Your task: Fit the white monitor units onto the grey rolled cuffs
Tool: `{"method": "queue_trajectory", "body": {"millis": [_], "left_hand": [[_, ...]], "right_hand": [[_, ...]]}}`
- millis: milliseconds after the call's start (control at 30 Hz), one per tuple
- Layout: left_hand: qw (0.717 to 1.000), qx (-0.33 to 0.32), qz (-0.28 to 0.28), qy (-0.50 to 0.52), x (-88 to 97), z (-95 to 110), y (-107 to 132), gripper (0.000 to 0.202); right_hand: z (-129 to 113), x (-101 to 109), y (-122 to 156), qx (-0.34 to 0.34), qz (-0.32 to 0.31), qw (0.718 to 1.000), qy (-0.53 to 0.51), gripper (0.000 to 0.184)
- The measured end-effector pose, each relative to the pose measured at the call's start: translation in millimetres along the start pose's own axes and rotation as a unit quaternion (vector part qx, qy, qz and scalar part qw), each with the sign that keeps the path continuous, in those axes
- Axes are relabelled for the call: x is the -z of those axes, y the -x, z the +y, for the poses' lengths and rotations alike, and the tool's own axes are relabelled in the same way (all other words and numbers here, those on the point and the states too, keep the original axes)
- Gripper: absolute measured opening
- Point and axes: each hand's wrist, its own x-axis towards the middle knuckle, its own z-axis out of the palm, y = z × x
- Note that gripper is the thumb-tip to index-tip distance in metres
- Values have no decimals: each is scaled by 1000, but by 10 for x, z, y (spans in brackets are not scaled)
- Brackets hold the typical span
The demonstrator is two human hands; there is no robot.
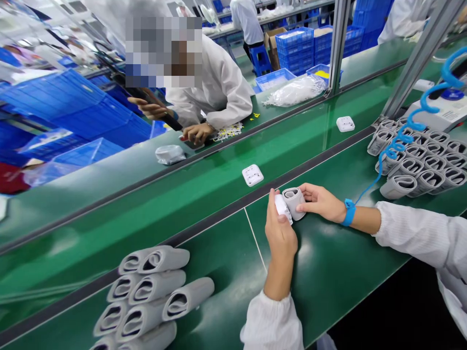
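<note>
One white module point(281, 206) in left hand point(280, 234), gray sleeve point(294, 201) touching right hand point(321, 201)

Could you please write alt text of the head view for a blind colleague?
Over a green conveyor belt, a left hand holds a white plastic piece against a gray foam sleeve in the right hand, which wears a blue wrist strap. More gray sleeves lie stacked, and a co-worker leans across the far belt.
</note>
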Motion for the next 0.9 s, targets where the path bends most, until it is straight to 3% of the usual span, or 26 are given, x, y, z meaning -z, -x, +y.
{"method": "queue_trajectory", "body": {"millis": [300, 467, 600, 900], "left_hand": [[999, 13, 20, -28, -7, -34, -34, 78], [999, 43, -1, -2, 4, -71, -118, 55], [994, 94, -8, 50, 16, 7, -174, 40], [951, 235, -40, 198, 10, 31, -181, 42]], "right_hand": [[50, -55, 22, 40, 24, 998, 31, 57], [105, 35, 25, 128, 18, 986, 102, 55], [61, 137, 38, 205, -11, 958, 198, 50], [-47, 164, 107, 252, -72, 913, 312, 52]]}}
